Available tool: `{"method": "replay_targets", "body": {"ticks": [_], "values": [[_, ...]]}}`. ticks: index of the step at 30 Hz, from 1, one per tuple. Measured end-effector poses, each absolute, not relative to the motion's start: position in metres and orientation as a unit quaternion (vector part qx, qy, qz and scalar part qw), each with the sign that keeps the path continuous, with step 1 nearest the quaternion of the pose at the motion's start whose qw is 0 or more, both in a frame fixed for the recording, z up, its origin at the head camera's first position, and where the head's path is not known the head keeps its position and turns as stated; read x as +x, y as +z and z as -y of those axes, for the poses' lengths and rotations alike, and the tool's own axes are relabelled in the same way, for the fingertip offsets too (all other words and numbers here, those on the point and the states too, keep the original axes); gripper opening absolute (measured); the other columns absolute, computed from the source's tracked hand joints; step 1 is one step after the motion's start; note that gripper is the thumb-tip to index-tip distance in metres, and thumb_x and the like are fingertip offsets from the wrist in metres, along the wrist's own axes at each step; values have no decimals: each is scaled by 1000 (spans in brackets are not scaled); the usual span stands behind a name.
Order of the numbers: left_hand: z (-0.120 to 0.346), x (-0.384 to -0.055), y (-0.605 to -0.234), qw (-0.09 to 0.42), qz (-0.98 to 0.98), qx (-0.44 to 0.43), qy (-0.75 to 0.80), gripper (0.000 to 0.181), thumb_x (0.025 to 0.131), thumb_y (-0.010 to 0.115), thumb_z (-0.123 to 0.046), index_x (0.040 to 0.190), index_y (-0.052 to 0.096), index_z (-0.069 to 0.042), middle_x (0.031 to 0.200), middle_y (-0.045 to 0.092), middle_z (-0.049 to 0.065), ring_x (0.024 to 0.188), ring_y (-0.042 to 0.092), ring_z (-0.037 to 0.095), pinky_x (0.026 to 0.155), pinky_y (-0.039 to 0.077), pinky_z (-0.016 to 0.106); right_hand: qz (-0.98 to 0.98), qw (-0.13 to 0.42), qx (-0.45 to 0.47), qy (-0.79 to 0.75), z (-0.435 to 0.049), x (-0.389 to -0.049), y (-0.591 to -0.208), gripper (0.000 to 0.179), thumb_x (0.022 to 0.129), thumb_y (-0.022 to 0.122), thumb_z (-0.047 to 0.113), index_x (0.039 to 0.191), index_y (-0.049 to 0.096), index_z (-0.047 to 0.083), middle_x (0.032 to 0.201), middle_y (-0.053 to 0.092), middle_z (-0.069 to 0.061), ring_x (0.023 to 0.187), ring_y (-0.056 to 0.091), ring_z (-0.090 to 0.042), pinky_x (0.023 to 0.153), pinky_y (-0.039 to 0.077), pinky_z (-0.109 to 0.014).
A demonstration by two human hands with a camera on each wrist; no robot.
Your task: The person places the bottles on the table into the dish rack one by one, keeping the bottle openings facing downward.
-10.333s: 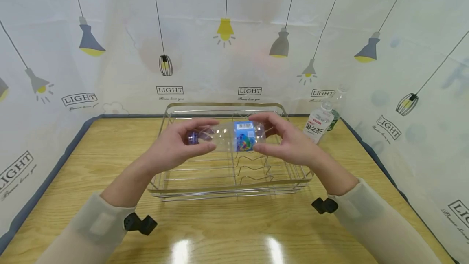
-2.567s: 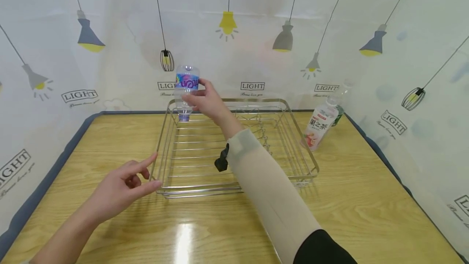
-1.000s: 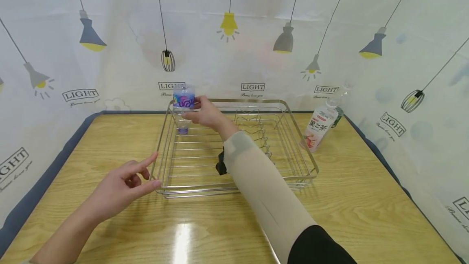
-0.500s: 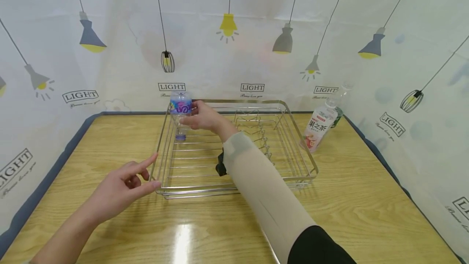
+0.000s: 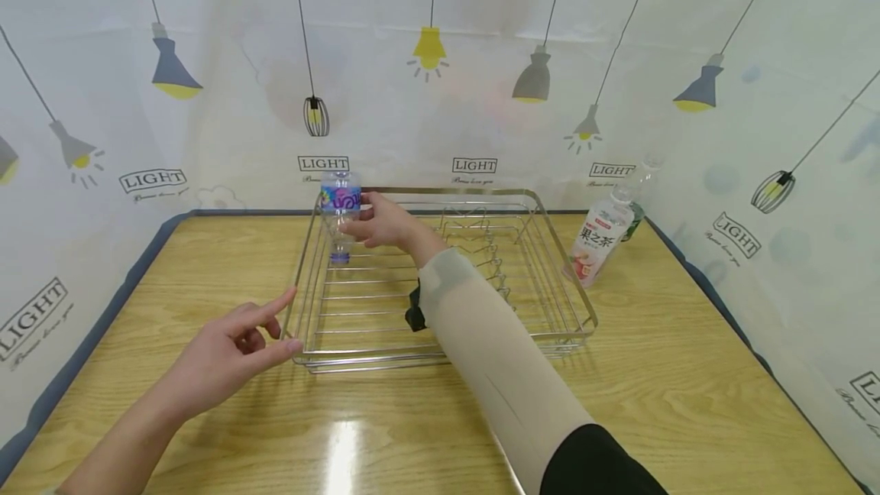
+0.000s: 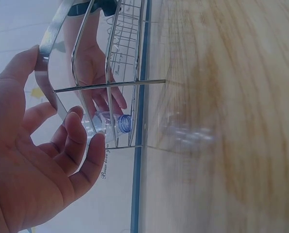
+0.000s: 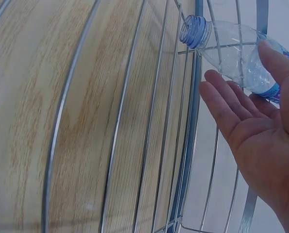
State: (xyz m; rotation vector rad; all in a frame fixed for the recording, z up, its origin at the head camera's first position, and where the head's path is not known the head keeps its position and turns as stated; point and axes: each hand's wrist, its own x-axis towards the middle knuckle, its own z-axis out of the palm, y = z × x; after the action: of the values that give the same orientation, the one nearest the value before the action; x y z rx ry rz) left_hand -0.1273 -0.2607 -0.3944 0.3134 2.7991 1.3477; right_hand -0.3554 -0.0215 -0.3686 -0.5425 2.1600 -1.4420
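A clear plastic bottle (image 5: 340,208) with a blue and purple label is upside down at the rack's far left corner, its bluish threaded neck low among the wires. My right hand (image 5: 390,224) holds it from the right between thumb and fingers; the right wrist view shows the bottle (image 7: 232,46) slightly tilted beside the palm. The metal wire rack (image 5: 385,352) stands on the wooden table. At its near left corner my left hand (image 5: 230,350) pinches the rim between thumb and index finger, the other fingers curled under; the left wrist view shows this hand (image 6: 35,165) at the rim.
Right of the rack stands a bottle with a white and pink label (image 5: 598,235). Behind it is a clear bottle with a green label (image 5: 639,205). A wavy wire divider (image 5: 491,250) runs through the rack. White printed sheets (image 5: 385,59) enclose the table.
Both hands held the bottle sideways over the rack earlier. Since then my left hand has moved to the rack corner, and my right hand has upended and lowered the bottle. It barely moves now.
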Motion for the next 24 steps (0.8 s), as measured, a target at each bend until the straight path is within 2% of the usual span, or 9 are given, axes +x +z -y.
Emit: {"method": "replay_targets", "body": {"ticks": [7, 24], "values": [[262, -127, -395, 13, -898, 98, 429, 72, 101, 82, -36, 166, 51, -25, 110, 62, 6, 79, 53, 11, 63, 48, 27, -791, 243, -204, -523, 22, -357, -371, 79, 111, 69, 24, 173, 24, 5, 161, 54, -24, 140, 63, -44, 116, 54, -54], [263, -127, -395, 18, -896, 95, 432, 72, 101, 82, -37, 166, 51, -27, 111, 62, 6, 80, 52, 12, 63, 47, 27, -812, 229, -196, -501, 21, -356, -368, 78, 110, 70, 30, 172, 28, 8, 157, 57, -19, 134, 66, -35, 113, 57, -49]]}}
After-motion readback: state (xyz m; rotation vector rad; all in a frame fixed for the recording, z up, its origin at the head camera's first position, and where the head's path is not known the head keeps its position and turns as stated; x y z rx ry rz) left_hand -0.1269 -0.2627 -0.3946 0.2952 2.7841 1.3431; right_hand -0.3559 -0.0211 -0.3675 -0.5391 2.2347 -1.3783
